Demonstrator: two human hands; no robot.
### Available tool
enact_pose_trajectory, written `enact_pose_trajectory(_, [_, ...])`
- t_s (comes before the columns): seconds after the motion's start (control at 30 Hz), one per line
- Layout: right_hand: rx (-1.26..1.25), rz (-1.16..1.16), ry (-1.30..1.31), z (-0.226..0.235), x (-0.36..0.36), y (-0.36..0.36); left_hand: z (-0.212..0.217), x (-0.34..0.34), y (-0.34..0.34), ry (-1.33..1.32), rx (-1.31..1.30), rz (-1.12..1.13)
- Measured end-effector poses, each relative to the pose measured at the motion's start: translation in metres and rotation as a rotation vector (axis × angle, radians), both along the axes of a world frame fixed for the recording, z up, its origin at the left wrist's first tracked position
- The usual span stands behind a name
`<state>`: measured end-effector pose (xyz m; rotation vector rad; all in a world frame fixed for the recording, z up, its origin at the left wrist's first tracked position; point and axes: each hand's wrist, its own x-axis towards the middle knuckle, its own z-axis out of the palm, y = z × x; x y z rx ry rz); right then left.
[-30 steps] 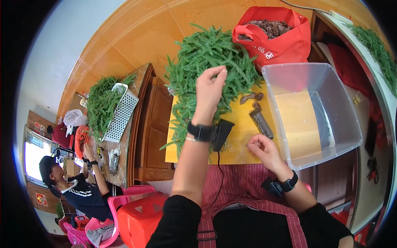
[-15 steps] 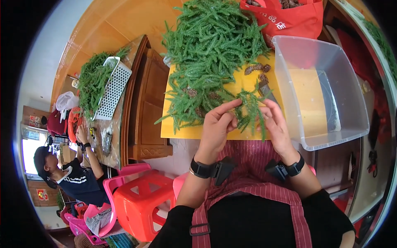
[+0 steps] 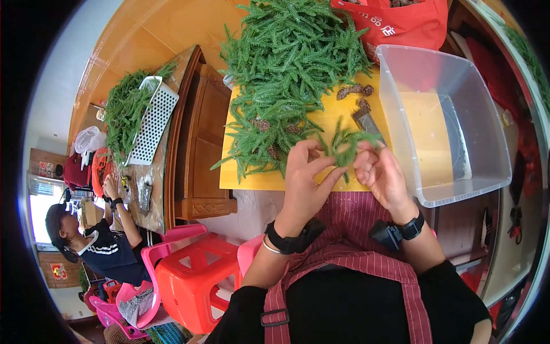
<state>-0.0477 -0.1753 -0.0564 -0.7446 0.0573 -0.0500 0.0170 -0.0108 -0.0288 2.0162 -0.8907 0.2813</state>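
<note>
My left hand (image 3: 303, 183) and my right hand (image 3: 382, 175) hold a small green needle-leaved sprig (image 3: 345, 144) between them, just above the near edge of the yellow board (image 3: 252, 178). A big heap of the same green sprigs (image 3: 289, 63) covers the board's far part. A few brown cones (image 3: 355, 90) and a dark knife-like tool (image 3: 366, 121) lie right of the heap. Both wrists wear black bands.
A clear plastic tub (image 3: 452, 114) stands at the right, a red bag (image 3: 401, 23) behind it. To the left are a wooden table (image 3: 195, 149), a white perforated tray with greens (image 3: 152, 120), red and pink stools (image 3: 197, 275), and another person seated (image 3: 91, 246).
My left hand came back from the heap with a sprig. Both hands now meet at the near board edge and hold it; the view has tilted closer.
</note>
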Motion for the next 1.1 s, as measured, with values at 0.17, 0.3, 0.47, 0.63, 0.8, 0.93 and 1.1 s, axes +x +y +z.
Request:
enact_pose_trajectory(0.17, [-0.398,-0.180,-0.139,0.007,-0.002,-0.001,0.001,0.004,0.000,0.205,-0.142,-0.104])
enact_pose_trajectory(0.3, [-0.813,-0.453,-0.191,0.011,0.002,0.011,-0.003,0.003,0.003,0.581,-0.294,-0.258])
enact_pose_trajectory(0.47, [-1.042,-0.487,-0.203,0.016,0.001,0.007,0.003,0.003,0.007,0.726,-0.207,-0.352])
enact_pose_trajectory(0.63, [-1.112,-0.470,-0.216,0.010,0.002,0.006,0.001,0.002,0.007,0.912,-0.196,-0.399])
enact_pose_trajectory(0.8, [-1.084,-0.474,-0.215,0.006,0.002,0.006,0.011,-0.002,0.000,0.765,-0.244,-0.316])
enact_pose_trajectory(0.93, [-1.092,-0.474,-0.229,0.003,0.004,0.005,0.011,-0.003,0.000,0.712,-0.224,-0.266])
enact_pose_trajectory(1.1, [-1.047,-0.461,-0.210,0.001,0.002,0.005,0.010,-0.002,0.001,0.683,-0.175,-0.240])
